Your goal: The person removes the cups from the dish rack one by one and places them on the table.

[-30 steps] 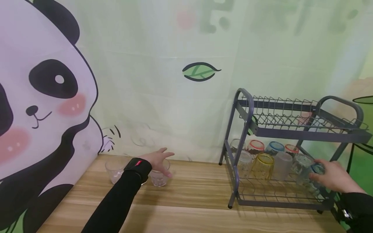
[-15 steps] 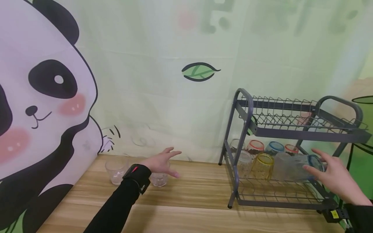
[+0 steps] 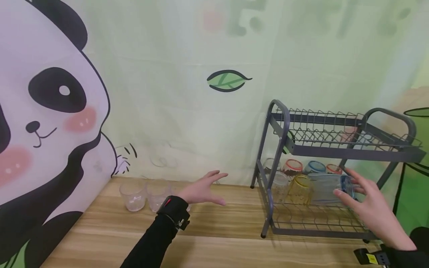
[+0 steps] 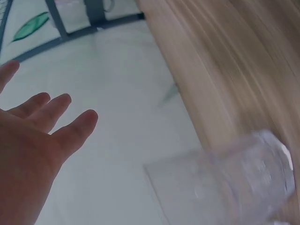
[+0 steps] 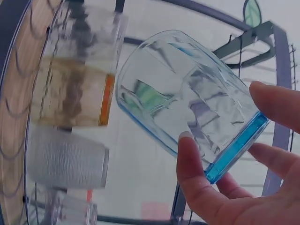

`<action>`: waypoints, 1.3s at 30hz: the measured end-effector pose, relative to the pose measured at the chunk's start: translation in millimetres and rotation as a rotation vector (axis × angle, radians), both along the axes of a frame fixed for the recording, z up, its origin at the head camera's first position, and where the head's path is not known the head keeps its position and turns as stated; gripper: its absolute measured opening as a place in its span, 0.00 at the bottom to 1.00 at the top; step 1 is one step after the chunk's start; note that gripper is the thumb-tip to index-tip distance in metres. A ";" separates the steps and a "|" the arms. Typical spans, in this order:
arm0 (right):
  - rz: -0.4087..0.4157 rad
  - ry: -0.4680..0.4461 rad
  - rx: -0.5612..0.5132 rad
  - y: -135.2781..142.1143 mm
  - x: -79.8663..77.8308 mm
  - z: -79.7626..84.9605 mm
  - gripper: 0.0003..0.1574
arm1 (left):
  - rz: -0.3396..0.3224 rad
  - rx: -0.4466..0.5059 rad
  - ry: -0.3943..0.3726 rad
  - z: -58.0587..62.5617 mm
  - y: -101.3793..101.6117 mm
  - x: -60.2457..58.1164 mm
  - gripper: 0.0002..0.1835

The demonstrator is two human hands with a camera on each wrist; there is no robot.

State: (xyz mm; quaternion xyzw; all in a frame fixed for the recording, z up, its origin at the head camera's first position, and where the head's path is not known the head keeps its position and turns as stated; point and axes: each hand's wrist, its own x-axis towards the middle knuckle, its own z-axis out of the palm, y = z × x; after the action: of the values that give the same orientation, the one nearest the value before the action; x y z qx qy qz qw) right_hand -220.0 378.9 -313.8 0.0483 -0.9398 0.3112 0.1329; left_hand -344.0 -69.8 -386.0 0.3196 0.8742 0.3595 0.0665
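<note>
My right hand (image 3: 366, 195) pinches a clear glass with a blue base (image 3: 326, 189) by its base end. The glass lies tipped sideways at the rack's lower tier, its mouth to the left. In the right wrist view, thumb and fingers hold the blue base of this glass (image 5: 187, 98). My left hand (image 3: 202, 190) hovers over the table with fingers spread, holding nothing. Behind and left of it stand clear glasses (image 3: 133, 197), one partly hidden by the hand. A blurred clear glass (image 4: 234, 183) shows in the left wrist view, apart from the left hand (image 4: 33, 140).
A dark two-tier dish rack (image 3: 348, 150) stands at the right. Upside-down glasses fill part of its lower tier, among them a yellow glass (image 3: 299, 190), a red-based glass (image 3: 292, 166) and a frosted glass (image 5: 68, 159). A panda-print cloth (image 3: 167, 93) hangs behind the wooden table (image 3: 228, 219).
My right hand has lifted the blue-based glass, tipped it sideways and moved it left. My left hand has moved right, away from the clear glasses, its fingers staying spread.
</note>
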 end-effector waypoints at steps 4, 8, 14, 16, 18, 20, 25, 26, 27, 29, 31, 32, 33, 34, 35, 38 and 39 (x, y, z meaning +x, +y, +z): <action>0.027 -0.006 -0.032 -13.0 7.8 1.1 0.48 | -0.014 0.043 0.018 3.1 12.1 6.3 0.51; 0.067 0.016 -0.098 -23.9 8.5 -4.3 0.47 | -0.035 0.090 0.025 5.1 22.1 12.4 0.50; 0.092 0.009 -0.193 -56.2 14.2 -4.1 0.47 | -0.071 0.139 0.008 9.7 35.2 23.1 0.50; 0.100 -0.005 -0.219 -66.0 13.2 -5.8 0.47 | -0.084 0.155 0.013 11.3 39.3 26.8 0.50; 0.116 -0.013 -0.247 -74.7 11.9 -7.4 0.47 | -0.097 0.174 0.016 12.9 42.9 30.3 0.51; 0.138 -0.013 -0.279 -82.8 10.9 -9.4 0.46 | -0.107 0.188 0.021 15.3 46.0 34.2 0.51; 0.189 -0.019 -0.353 -100.3 8.5 -12.8 0.44 | -0.118 0.212 0.045 20.3 51.0 40.2 0.52; 0.195 -0.021 -0.371 -103.7 7.7 -13.4 0.43 | -0.124 0.223 0.047 20.9 51.7 40.8 0.52; 0.200 -0.022 -0.386 -107.0 6.6 -14.1 0.43 | -0.133 0.239 0.046 21.4 52.4 41.2 0.52; 0.211 -0.028 -0.430 -113.5 4.4 -16.0 0.41 | -0.162 0.295 0.020 22.2 53.7 41.9 0.52; 0.231 -0.032 -0.489 -119.9 2.8 -17.9 0.40 | -0.188 0.357 -0.017 22.8 55.3 42.6 0.51; 0.238 -0.034 -0.515 -122.9 1.9 -19.2 0.39 | -0.202 0.390 -0.040 23.1 56.1 43.0 0.51; 0.249 -0.034 -0.542 -125.9 1.1 -20.2 0.38 | -0.209 0.423 -0.067 23.1 56.6 43.5 0.51; 0.259 -0.033 -0.570 -128.8 0.5 -20.9 0.38 | -0.214 0.454 -0.096 23.2 57.0 44.2 0.51; 0.266 -0.035 -0.592 -131.7 0.0 -21.5 0.37 | -0.216 0.481 -0.116 23.4 57.6 44.6 0.51; 0.280 -0.040 -0.635 -139.9 -1.4 -22.3 0.36 | -0.220 0.551 -0.166 23.3 58.2 45.5 0.51; 0.286 -0.045 -0.646 -142.1 -1.7 -22.2 0.36 | -0.222 0.570 -0.178 23.2 58.2 45.6 0.51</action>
State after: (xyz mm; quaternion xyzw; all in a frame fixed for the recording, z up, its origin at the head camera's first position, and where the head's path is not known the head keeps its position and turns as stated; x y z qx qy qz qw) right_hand -221.7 236.8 -336.0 0.1280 -0.7793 0.6088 0.0756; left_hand -298.4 -11.6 -362.7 0.3861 0.6888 0.6069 0.0896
